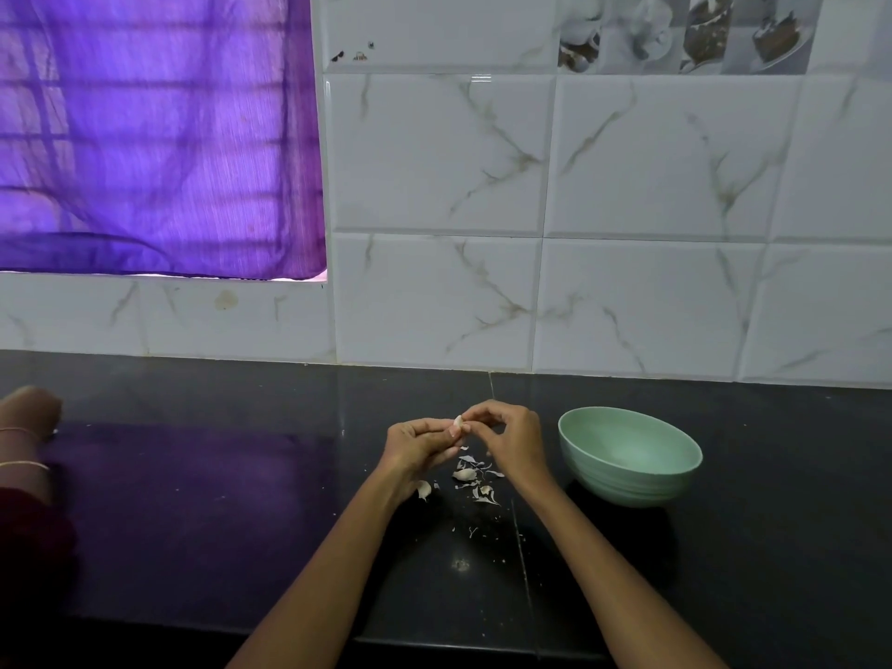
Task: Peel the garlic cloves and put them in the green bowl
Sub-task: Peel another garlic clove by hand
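Both forearms reach in from the bottom edge over the dark desk (193, 523), meeting at a single garlic clove (459, 422) held above it. Left hand (419, 444) has its fingers curled, pinching the clove from the left side; right hand (511, 434) is curled too, its fingertips (475, 417) nipping at the clove's top from the right. Directly beneath the hands, loose papery peels (475, 463) lie scattered on the desk, with an unpeeled clove (465, 474) among them and another clove (424, 490) just beside the left wrist. Smaller flecks of skin trail nearer the camera. Green bowl (630, 453) stands upright on the desk to the right of the hands, near the right wrist but apart from it; no cloves show inside it. Behind runs a wall of white marbled tiles (627, 185), and a purple curtain (154, 137) covers the window at upper left, its colour reflected in the desk. At the far left edge another person's arm (26, 427) with thin bangles rests on the desk
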Demonstrator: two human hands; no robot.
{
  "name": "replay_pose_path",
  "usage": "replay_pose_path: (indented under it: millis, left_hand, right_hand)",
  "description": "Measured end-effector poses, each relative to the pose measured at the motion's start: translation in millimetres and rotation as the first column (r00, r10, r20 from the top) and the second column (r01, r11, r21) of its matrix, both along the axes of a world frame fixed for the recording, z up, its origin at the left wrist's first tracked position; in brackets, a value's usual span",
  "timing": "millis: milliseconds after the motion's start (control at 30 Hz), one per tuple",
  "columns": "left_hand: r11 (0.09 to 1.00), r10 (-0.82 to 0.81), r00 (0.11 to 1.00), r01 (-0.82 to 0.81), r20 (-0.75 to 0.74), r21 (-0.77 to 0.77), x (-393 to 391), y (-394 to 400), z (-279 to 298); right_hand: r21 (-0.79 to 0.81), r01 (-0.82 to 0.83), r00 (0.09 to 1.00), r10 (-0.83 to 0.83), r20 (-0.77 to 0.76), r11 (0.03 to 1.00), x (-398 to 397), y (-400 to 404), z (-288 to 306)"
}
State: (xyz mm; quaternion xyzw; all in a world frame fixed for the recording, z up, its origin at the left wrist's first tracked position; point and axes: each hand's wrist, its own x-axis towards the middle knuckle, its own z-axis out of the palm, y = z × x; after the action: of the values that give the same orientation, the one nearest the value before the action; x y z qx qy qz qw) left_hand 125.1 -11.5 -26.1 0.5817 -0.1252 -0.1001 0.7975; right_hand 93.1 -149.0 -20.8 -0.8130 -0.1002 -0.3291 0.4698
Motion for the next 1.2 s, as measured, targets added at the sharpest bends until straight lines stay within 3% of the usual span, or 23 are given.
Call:
replay_pose_path:
  millis: [400,633,833,967,1200]
  left_hand:
    - [0.977,0.018,0.986,-0.054,0.169,0.206,-1,0,-4]
    - [0.995,0.014,0.993,-0.026,0.115,0.097,0,0,-4]
    - [0.995,-0.065,0.997,0.061,-0.048,-0.074,3,-2,-2]
    - [0.982,-0.144,0.982,0.126,-0.124,-0.141,2,1,2]
    - [0.993,-0.084,0.986,0.071,-0.147,-0.089,3,0,2]
  right_hand:
    - [-0.011,-0.1,0.985,0.097,-0.143,0.995,4,-11,-2]
    - [-0.013,-0.122,0.983,0.119,-0.14,0.992,8,-10,-3]
    - [-0.036,-0.106,0.991,0.102,-0.088,0.994,7,-8,0]
    - [-0.18,-0.025,0.998,0.014,-0.059,0.983,8,-11,-2]
    - [-0.392,0.025,0.997,-0.051,-0.055,0.919,4,-8,0]
